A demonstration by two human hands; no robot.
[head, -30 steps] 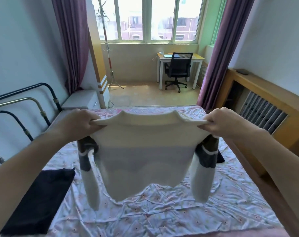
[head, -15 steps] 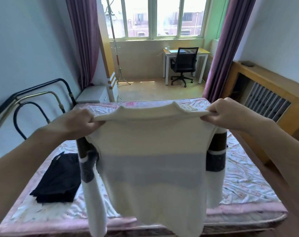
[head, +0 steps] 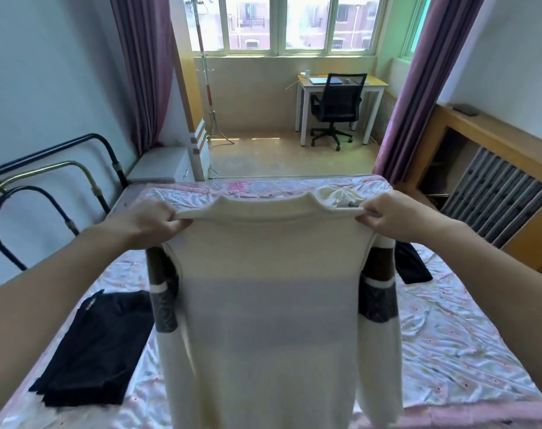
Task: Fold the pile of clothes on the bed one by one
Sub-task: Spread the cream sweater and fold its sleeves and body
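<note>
Both of our hands are up in front of us, holding a cream sweater (head: 269,305) by its shoulders so that it hangs full length over the bed (head: 468,345). Our left hand (head: 146,222) has its fingers curled tight over the left shoulder seam, and our right hand (head: 393,216) pinches the right shoulder seam the same way. We keep the neckline stretched level between them. We see the sweater's body fall straight down past the lower edge of the view, with a faint grey band across its middle. Its sleeves dangle at either side, each banded brown, white and grey before turning cream.

On the floral sheet to our left lies a folded dark garment (head: 93,348). Another dark piece (head: 412,266) lies at the right, partly hidden behind the right sleeve. At the far right corner of the bed sits a crumpled pale item (head: 341,196), perhaps more clothing, though we cannot make it out clearly. Beyond the bed stand a desk (head: 378,83) and a black office chair (head: 336,106) under the window.
</note>
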